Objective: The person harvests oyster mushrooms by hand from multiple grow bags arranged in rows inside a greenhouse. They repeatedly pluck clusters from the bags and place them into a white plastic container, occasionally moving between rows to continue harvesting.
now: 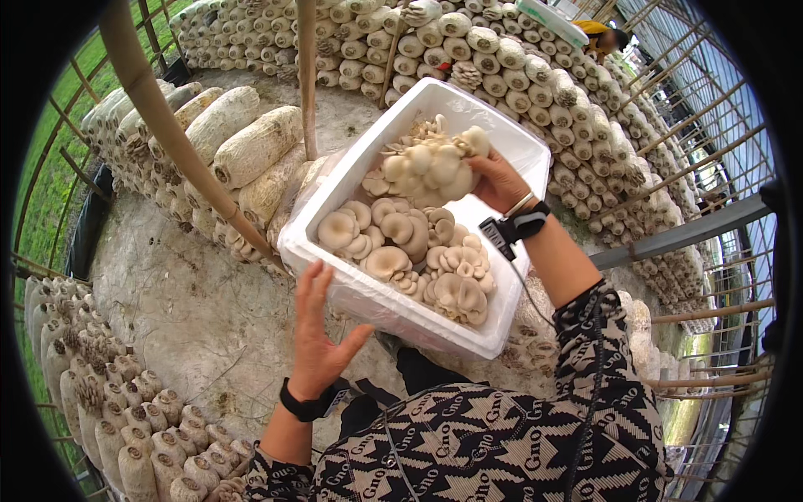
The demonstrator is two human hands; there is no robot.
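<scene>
A white polystyrene foam box (295, 241) stands tilted before me, with several clusters of grey-beige oyster mushrooms (401, 235) in its near half. My right hand (500, 182) reaches into the box from the right, its fingers around the edge of a paler oyster mushroom cluster (433, 164). That cluster is at the far half of the box, its stem base turned upward; whether it touches the box floor is hidden. My left hand (321, 332) holds nothing, thumb spread from the fingers, beside the box's near left wall. Its fingertips are close to the rim; contact cannot be told.
Stacked mushroom substrate bags (257, 141) lie left of the box, and a long stacked wall of them (527, 69) curves behind. More bags (154, 433) stand lower left. Bamboo poles (182, 144) rise nearby. A person in yellow (593, 31) is at the far right beside another white box (552, 20).
</scene>
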